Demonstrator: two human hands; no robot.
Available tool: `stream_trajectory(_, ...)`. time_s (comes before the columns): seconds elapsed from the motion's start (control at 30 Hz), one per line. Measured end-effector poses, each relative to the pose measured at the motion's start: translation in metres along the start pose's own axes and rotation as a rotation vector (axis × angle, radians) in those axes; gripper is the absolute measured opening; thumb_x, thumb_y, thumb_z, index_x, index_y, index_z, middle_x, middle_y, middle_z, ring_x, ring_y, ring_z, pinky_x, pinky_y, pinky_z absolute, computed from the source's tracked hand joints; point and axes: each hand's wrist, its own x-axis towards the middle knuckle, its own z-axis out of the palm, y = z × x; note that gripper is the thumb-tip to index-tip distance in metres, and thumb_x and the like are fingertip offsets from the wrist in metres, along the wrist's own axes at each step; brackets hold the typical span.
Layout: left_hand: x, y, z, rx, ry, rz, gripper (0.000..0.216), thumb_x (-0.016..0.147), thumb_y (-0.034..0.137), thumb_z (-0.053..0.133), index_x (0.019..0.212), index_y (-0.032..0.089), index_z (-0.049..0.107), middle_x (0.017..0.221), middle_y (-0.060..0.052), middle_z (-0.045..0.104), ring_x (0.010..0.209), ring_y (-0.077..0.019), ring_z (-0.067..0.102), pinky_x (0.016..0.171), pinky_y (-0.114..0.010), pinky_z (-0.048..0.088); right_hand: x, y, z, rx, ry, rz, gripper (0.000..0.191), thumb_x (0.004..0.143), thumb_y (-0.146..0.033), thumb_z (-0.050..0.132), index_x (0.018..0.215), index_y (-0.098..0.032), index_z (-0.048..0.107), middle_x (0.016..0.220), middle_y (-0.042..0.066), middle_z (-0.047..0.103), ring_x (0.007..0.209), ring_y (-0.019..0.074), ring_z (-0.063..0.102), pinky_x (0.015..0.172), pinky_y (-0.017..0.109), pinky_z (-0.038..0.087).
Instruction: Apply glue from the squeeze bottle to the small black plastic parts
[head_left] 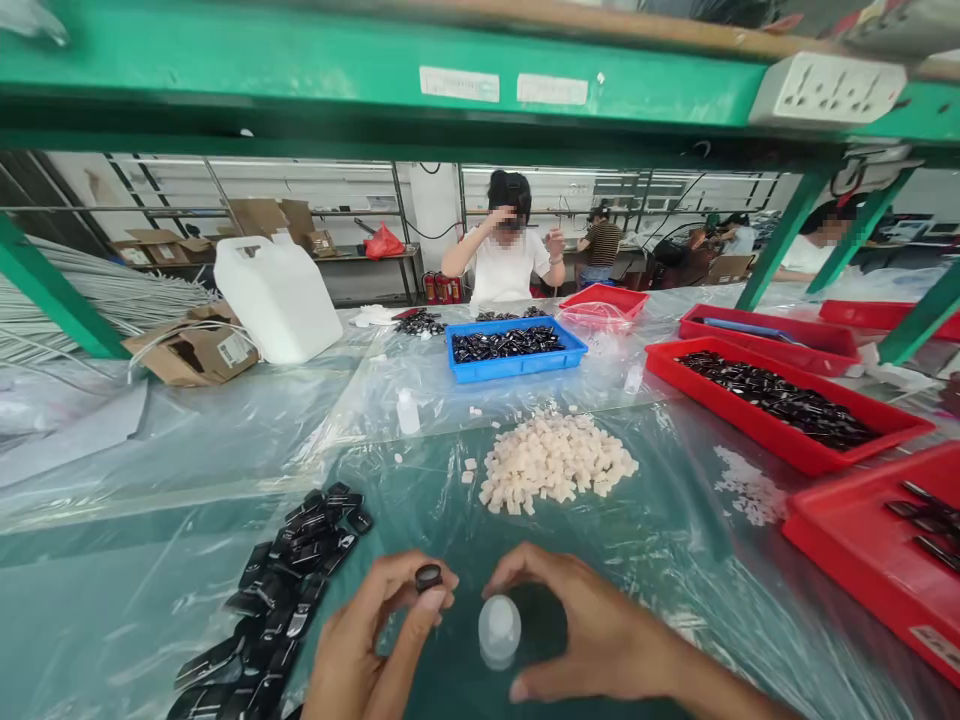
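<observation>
Two bare hands show low in the view, over a green table (420, 505) sheeted in clear plastic; the left hand (352, 640) pinches a small dark ring (428, 577) between thumb and fingers; the right hand (600, 630) is spread in a C shape beside a white bottle (499, 632), which is between the two hands; whether the right fingertips touch it, I cannot tell.

The work looks partway through, as a judgement: the ring is apart from the bottle; a loose pile of black pieces (315, 540) lies left of the left hand, and a large heap of cream bits (555, 460) lies just beyond the hands, so plenty seems left to handle; nothing shows which pieces, if any, are finished.

Beyond the heap, a blue tray (517, 371) holds many dark pieces; to the right, a long red tray (814, 462) is well filled with similar ones; a nearer red tray (847, 510), cut off by the picture's edge, shows only a few; a farther red tray (825, 365) has dark pieces and a bluish strip; a small bottle (408, 412) stands short of the blue tray; at back left are a white jug (277, 300) and a carton (187, 355), their contents hidden; a person (506, 270) sits opposite, both hands raised.
</observation>
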Motion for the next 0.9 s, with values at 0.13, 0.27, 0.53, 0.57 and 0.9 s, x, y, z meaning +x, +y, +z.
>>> stream_trajectory(0.13, -0.001, -0.008, 0.001, 0.011, -0.041, -0.039, 0.028, 0.095, 0.058, 0.067, 0.093, 0.03, 0.075, 0.085, -0.002, 0.076, 0.068, -0.0199, 0.069, 0.045, -0.02, 0.05, 0.011, 0.025, -0.044, -0.206, 0.179, -0.051, 0.03, 0.104, -0.035, 0.062, 0.132, -0.025, 0.063, 0.124, 0.006, 0.073, 0.109, 0.0207, 0.071, 0.097, 0.04, 0.058)
stream_trajectory(0.27, 0.001, -0.014, -0.002, 0.064, -0.077, 0.088, 0.02, 0.098, 0.051, 0.067, 0.097, 0.033, 0.074, 0.084, 0.001, 0.079, 0.068, -0.0197, 0.073, 0.054, -0.02, 0.055, 0.024, 0.058, -0.059, -0.462, 0.34, -0.037, 0.021, 0.107, -0.035, 0.06, 0.12, -0.02, 0.068, 0.121, 0.007, 0.069, 0.099, 0.0199, 0.069, 0.09, 0.042, 0.06)
stream_trajectory(0.53, -0.002, -0.017, -0.002, 0.147, -0.12, 0.272, 0.028, 0.105, 0.052, 0.055, 0.101, 0.028, 0.069, 0.086, 0.0, 0.077, 0.075, -0.0184, 0.072, 0.074, -0.027, 0.055, 0.031, 0.077, -0.05, -0.671, 0.34, -0.14, 0.015, 0.106, -0.031, 0.062, 0.112, -0.019, 0.069, 0.115, 0.006, 0.072, 0.102, 0.0203, 0.071, 0.091, 0.041, 0.061)
stream_trajectory(0.57, -0.003, -0.016, -0.002, 0.164, -0.127, 0.281, 0.029, 0.106, 0.051, 0.053, 0.101, 0.028, 0.068, 0.086, 0.0, 0.076, 0.075, -0.0183, 0.072, 0.076, -0.028, 0.055, 0.03, 0.08, -0.051, -0.679, 0.343, -0.157, 0.016, 0.107, -0.032, 0.061, 0.11, -0.019, 0.069, 0.113, 0.006, 0.072, 0.102, 0.0204, 0.071, 0.09, 0.041, 0.061)
stream_trajectory(0.9, 0.005, -0.015, 0.0, 0.263, -0.113, 0.298, 0.035, 0.107, 0.052, 0.047, 0.093, 0.026, 0.067, 0.075, -0.001, 0.073, 0.061, -0.0192, 0.068, 0.058, -0.026, 0.054, 0.029, 0.086, -0.054, -0.622, 0.398, -0.268, 0.043, 0.109, -0.051, 0.041, 0.11, -0.031, 0.078, 0.109, 0.01, 0.077, 0.077, 0.0287, 0.079, 0.054, 0.038, 0.061)
